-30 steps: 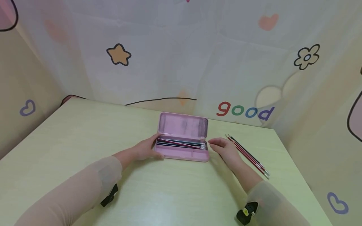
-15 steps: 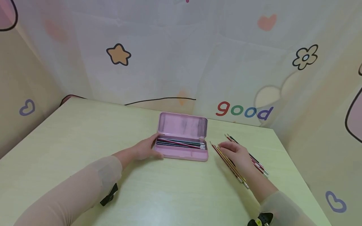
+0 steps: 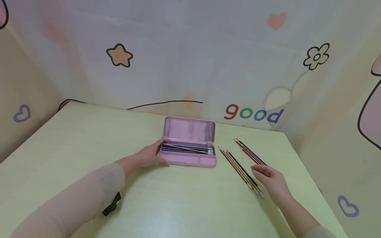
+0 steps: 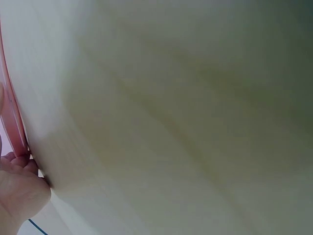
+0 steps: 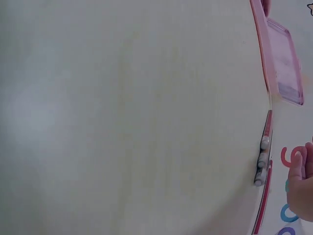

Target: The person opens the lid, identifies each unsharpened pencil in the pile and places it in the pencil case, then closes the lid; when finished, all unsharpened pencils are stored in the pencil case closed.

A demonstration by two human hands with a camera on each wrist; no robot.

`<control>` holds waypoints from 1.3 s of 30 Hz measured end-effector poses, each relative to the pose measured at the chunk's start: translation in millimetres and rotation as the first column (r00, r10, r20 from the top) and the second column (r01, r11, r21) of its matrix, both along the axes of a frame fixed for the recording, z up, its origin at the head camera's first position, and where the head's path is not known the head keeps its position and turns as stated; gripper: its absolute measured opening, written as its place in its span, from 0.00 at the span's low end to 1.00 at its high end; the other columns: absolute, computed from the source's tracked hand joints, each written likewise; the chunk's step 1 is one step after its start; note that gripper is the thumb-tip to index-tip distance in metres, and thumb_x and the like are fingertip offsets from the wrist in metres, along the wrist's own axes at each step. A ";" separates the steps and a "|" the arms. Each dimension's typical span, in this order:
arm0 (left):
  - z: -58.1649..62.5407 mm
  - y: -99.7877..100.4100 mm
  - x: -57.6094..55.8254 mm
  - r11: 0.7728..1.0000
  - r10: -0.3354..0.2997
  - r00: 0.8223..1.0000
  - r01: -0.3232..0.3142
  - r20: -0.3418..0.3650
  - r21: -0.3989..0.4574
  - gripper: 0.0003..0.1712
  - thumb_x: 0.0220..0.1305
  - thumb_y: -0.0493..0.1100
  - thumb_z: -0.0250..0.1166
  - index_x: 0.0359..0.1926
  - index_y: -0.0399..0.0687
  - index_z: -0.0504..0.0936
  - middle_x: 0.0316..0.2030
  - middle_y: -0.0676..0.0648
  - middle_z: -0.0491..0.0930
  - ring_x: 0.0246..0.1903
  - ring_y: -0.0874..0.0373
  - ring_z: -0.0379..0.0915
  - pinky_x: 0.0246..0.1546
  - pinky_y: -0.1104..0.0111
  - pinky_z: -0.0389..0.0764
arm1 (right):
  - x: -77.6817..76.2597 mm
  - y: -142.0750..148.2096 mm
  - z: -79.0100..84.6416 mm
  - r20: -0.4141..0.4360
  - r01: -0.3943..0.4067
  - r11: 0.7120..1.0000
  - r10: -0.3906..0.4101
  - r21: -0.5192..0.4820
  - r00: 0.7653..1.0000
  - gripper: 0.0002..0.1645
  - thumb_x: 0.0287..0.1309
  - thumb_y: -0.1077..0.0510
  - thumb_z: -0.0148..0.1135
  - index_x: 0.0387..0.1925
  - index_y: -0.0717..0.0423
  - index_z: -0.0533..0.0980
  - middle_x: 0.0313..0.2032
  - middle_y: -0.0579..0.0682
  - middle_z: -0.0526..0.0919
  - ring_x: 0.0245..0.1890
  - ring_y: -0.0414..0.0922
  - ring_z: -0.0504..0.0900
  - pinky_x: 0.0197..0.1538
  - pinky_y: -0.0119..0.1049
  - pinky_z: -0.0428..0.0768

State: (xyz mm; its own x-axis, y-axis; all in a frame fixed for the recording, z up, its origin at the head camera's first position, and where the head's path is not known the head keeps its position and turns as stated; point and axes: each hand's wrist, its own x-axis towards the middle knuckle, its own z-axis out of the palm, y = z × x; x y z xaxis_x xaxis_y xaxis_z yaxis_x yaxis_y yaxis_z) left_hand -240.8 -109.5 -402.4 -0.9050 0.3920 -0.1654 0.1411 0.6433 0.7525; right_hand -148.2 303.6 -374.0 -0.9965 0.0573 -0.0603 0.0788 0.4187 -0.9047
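Observation:
The pink pencil case lies with its lid raised and several dark and red pencils in its back compartment. My left hand grips the case's left end, thumb along the front and fingers behind. To the right of the case lies a slanted row of red, gold and black pencils. Beyond it is a second bunch of red and black pencils. My right hand hovers over that bunch's near end and hides it, fingers loosely bent and holding nothing. In the right wrist view the hand appears at the right edge.
A pale wooden table carries everything. Behind it hangs a printed cloth backdrop with a star, a flower and the word "good". More cloth rises at the left and right sides.
My right hand has moved right and toward me, from the case's right end to over the far bunch, uncovering the row of red, gold and black pencils. My left hand keeps its grip.

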 end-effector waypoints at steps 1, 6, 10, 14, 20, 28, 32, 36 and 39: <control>0.4 -0.6 0.2 1.000 -0.001 1.000 0.001 -0.004 -0.005 0.61 0.49 0.57 0.71 0.73 0.45 0.42 0.70 0.38 0.49 0.68 0.43 0.44 0.66 0.52 0.48 | 3.8 3.2 -1.2 0.004 0.007 1.000 -0.007 -0.003 1.000 0.28 0.61 0.51 0.60 0.55 0.67 0.70 0.44 0.37 0.80 0.43 0.27 0.75 0.47 0.19 0.73; 0.9 -0.8 0.6 1.000 -0.007 1.000 0.007 -0.001 -0.015 0.62 0.49 0.58 0.71 0.73 0.43 0.41 0.70 0.37 0.48 0.68 0.42 0.43 0.66 0.51 0.48 | 21.6 15.7 -6.7 0.019 0.046 0.999 -0.046 0.004 0.999 0.26 0.60 0.54 0.61 0.53 0.69 0.72 0.42 0.36 0.81 0.42 0.27 0.75 0.45 0.20 0.74; -2.0 0.7 -0.6 1.000 -0.008 1.000 0.008 0.001 -0.013 0.62 0.49 0.58 0.71 0.73 0.44 0.41 0.71 0.38 0.47 0.69 0.43 0.42 0.67 0.51 0.48 | 33.0 22.6 -9.0 0.025 0.073 0.997 -0.074 0.038 0.997 0.27 0.59 0.53 0.61 0.53 0.69 0.72 0.44 0.41 0.82 0.42 0.26 0.75 0.45 0.20 0.74; -4.5 -0.2 -1.3 1.000 -0.015 1.000 0.015 -0.014 -0.018 0.62 0.50 0.58 0.70 0.72 0.42 0.41 0.70 0.36 0.48 0.68 0.41 0.43 0.66 0.50 0.48 | 39.6 27.2 -11.1 0.045 0.091 0.995 -0.093 0.042 0.995 0.28 0.59 0.53 0.62 0.54 0.69 0.72 0.44 0.43 0.82 0.42 0.27 0.76 0.45 0.20 0.74; -3.7 -0.1 -1.0 1.000 -0.017 1.000 0.017 0.000 -0.015 0.62 0.50 0.57 0.70 0.73 0.43 0.40 0.70 0.37 0.47 0.68 0.41 0.42 0.66 0.50 0.47 | 46.4 33.5 -15.8 0.087 0.118 0.993 -0.119 0.024 0.989 0.27 0.57 0.54 0.64 0.53 0.69 0.72 0.43 0.42 0.82 0.42 0.30 0.77 0.44 0.21 0.75; -0.8 0.3 0.8 1.000 -0.018 1.000 0.018 0.000 -0.007 0.61 0.51 0.56 0.71 0.73 0.44 0.40 0.70 0.38 0.47 0.68 0.41 0.42 0.66 0.50 0.47 | 51.7 31.8 -28.4 0.116 0.160 0.985 -0.166 0.060 0.979 0.28 0.56 0.55 0.65 0.53 0.69 0.72 0.43 0.47 0.83 0.38 0.28 0.77 0.42 0.20 0.76; -4.7 -2.5 -1.0 1.000 -0.011 1.000 0.011 -0.006 -0.008 0.62 0.50 0.57 0.71 0.73 0.43 0.41 0.70 0.37 0.48 0.68 0.41 0.43 0.66 0.50 0.48 | 53.0 24.0 -36.3 0.041 0.185 0.975 -0.191 0.119 0.981 0.29 0.54 0.53 0.67 0.52 0.67 0.73 0.46 0.53 0.81 0.38 0.28 0.77 0.40 0.21 0.76; -7.3 -3.9 -3.8 1.000 -0.017 1.000 0.017 -0.021 -0.004 0.62 0.49 0.58 0.71 0.73 0.44 0.41 0.70 0.38 0.48 0.68 0.42 0.43 0.66 0.50 0.48 | 52.9 18.2 -42.1 -0.024 0.211 0.951 -0.211 0.227 0.977 0.26 0.53 0.51 0.67 0.50 0.63 0.75 0.47 0.56 0.81 0.37 0.27 0.76 0.39 0.19 0.75; -7.0 -1.7 -5.3 1.000 -0.027 1.000 0.027 -0.012 -0.004 0.62 0.49 0.59 0.71 0.73 0.45 0.40 0.71 0.38 0.47 0.68 0.42 0.43 0.66 0.50 0.47 | 54.4 16.1 -46.1 -0.070 0.251 0.920 -0.241 0.303 0.968 0.21 0.54 0.54 0.67 0.48 0.60 0.77 0.45 0.55 0.82 0.35 0.27 0.76 0.37 0.17 0.74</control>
State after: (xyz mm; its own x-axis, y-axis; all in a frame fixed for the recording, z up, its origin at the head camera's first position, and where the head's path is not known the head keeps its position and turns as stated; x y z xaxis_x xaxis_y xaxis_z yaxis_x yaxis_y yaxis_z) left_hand -246.2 -111.1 -409.4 -0.8960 0.4159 -0.1556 0.1680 0.6418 0.7482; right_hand -93.8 319.7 -420.1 -0.9498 0.3115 0.0300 0.1888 0.6469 -0.7388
